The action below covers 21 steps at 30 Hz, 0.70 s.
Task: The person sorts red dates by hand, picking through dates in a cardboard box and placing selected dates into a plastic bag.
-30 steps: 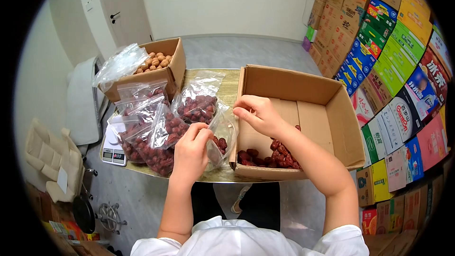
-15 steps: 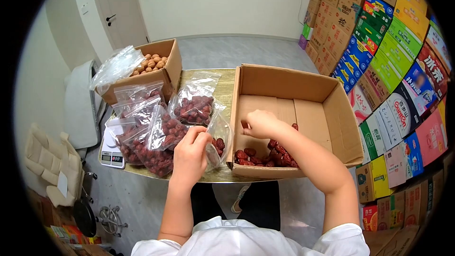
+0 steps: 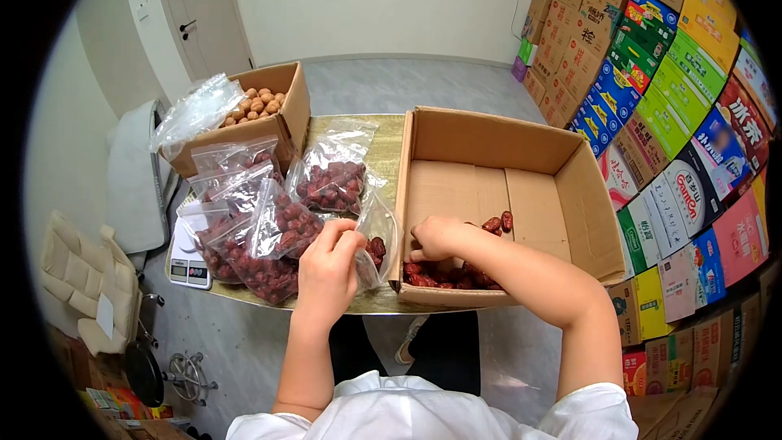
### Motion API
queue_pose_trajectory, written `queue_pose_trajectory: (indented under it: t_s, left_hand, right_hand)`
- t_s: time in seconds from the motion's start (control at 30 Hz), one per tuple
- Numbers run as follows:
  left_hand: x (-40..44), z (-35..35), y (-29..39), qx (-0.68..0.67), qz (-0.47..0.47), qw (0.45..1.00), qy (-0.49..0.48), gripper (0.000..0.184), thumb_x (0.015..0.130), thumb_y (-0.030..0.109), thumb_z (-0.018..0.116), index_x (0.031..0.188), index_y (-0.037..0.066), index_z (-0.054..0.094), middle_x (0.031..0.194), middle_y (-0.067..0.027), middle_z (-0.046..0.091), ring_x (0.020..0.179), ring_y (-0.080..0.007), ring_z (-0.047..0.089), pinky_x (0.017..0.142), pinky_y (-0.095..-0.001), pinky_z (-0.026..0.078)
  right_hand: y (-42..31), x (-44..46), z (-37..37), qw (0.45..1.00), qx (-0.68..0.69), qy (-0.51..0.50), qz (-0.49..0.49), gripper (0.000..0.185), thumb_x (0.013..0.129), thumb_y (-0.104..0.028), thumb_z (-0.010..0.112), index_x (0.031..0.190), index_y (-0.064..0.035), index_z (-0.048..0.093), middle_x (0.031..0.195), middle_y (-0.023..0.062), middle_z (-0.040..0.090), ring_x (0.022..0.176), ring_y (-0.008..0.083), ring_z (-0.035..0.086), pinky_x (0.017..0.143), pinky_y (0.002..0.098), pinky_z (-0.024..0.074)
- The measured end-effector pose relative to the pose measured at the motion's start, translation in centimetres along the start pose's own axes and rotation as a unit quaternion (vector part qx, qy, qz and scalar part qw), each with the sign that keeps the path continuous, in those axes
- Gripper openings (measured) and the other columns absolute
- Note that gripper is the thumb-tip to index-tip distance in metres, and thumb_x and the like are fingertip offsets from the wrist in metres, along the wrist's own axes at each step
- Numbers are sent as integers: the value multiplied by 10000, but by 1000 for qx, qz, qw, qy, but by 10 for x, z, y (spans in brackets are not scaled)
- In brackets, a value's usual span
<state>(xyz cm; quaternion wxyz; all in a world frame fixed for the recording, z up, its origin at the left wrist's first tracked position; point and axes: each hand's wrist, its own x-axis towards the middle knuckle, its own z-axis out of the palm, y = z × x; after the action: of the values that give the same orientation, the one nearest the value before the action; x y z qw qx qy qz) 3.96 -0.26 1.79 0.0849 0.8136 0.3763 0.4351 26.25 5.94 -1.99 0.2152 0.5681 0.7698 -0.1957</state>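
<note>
The right hand (image 3: 442, 238) has dropped from over the left wall of the big cardboard box (image 3: 593, 220) a second ago to the dried red dates (image 3: 444, 279) inside, while the left hand (image 3: 329, 265) has barely budged. The dates sit in the box's near left part, a couple up by the forearm, and that arm blocks a fair bit of the pile. Right wrist is bent with the back of the hand up and the fingers curled down, but the tips are buried out of sight, so I can't tell how wide they are or whether they've got a date. The forearm slants across the box's near wall.

Left hand's on the bench (image 3: 391, 132) side, knuckles up, forearm coming nearly straight from the near edge. Its fingers are curled in close, pinching the edge of a clear open bag (image 3: 380, 220); the exact grip is hidden behind the knuckles. A few dates show in that bag, the rest is covered by the hand. Filled bags (image 3: 273, 232) overlap to the left, so no clean count, and they partly cover the scale (image 3: 189, 269), whose display I can't read.
</note>
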Motion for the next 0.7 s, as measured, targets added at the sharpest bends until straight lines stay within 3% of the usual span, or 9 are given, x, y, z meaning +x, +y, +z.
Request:
queue_pose_trajectory:
  t_s: [0.1, 0.17, 0.27, 0.37, 0.5, 0.7]
  left_hand:
    - [-1, 0, -1, -1, 1, 1000, 1, 182, 795, -139, 576, 916, -6, 599, 1035, -163, 621, 848, -359, 644, 717, -386, 523]
    - [-1, 0, -1, -5, 0, 1000, 2, 184, 792, -140, 580, 918, -7, 599, 1030, -161, 620, 841, -356, 645, 715, -385, 524]
    - [-2, 1, -2, -6, 1, 1000, 6, 187, 790, -141, 582, 921, -9, 599, 1028, -160, 619, 834, -352, 646, 711, -383, 524]
    - [-2, 0, -1, -5, 0, 1000, 3, 191, 787, -143, 585, 921, -8, 601, 1029, -159, 620, 830, -350, 648, 707, -382, 525]
    - [-3, 2, 0, -8, -5, 1000, -4, 193, 786, -145, 589, 919, -6, 602, 1026, -159, 622, 829, -348, 650, 708, -382, 527]
    - [-5, 2, 0, -5, -2, 1000, 2, 197, 789, -145, 591, 923, -3, 607, 1027, -157, 624, 815, -342, 656, 696, -374, 531]
  right_hand:
    - [4, 4, 5, 999, 29, 1, -17, 578, 878, -586, 655, 1131, -71, 734, 1159, 189, 693, 1096, 362, 651, 925, 439, 531]
    - [10, 13, 10, 996, 65, -12, -61, 632, 886, -572, 645, 1175, -9, 652, 1120, 233, 687, 1078, 398, 643, 932, 457, 519]
    - [16, 13, 4, 987, 106, -20, -116, 664, 848, -594, 674, 1147, -1, 661, 1119, 231, 689, 1068, 399, 645, 931, 449, 514]
    - [13, -3, -10, 983, 110, -68, -130, 726, 794, -622, 712, 1151, 8, 655, 1102, 235, 693, 1053, 398, 649, 924, 440, 513]
    - [6, 5, 8, 989, 67, -37, -130, 738, 770, -616, 736, 1138, 19, 659, 1073, 244, 698, 1039, 397, 653, 911, 439, 521]
    - [5, 16, 14, 992, 71, -28, -100, 626, 784, -514, 761, 1073, 35, 683, 1050, 256, 696, 1020, 401, 656, 912, 439, 522]
